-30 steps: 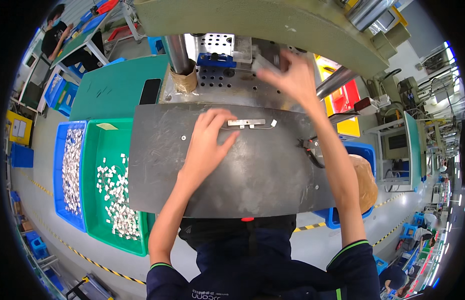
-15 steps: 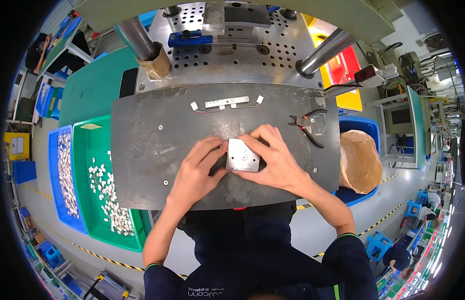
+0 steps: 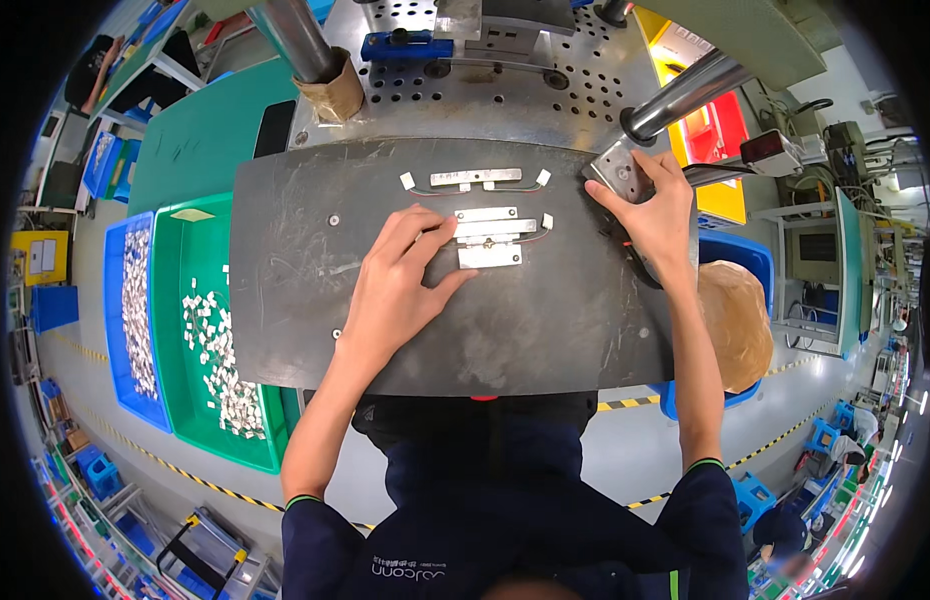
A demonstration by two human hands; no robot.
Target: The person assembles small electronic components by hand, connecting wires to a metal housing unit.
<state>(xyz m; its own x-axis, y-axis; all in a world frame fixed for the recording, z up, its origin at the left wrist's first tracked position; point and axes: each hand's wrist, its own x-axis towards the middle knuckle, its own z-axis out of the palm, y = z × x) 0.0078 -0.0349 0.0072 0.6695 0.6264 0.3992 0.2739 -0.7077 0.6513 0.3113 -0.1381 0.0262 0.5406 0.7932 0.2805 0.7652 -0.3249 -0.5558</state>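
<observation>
Near the middle of the dark work plate, a small metal fixture carries a silver bar with thin wires. A white connector shows at its right end; the left end is hidden by my fingers. My left hand is closed at the fixture's left edge, thumb at the lower corner and fingertips at the upper side. At the plate's far right corner, my right hand grips a flat metal block with holes. A second wired silver bar lies beyond the fixture.
Cutting pliers lie partly hidden under my right wrist. Behind the plate stands a press with a perforated bed and thick steel posts. Green and blue bins of small parts stand left; a brown paper bag sits right.
My right hand has lifted the metal block off the fixture and carried it to the far right, uncovering the wired bar. My left hand stays beside the fixture. The view has shifted slightly.
</observation>
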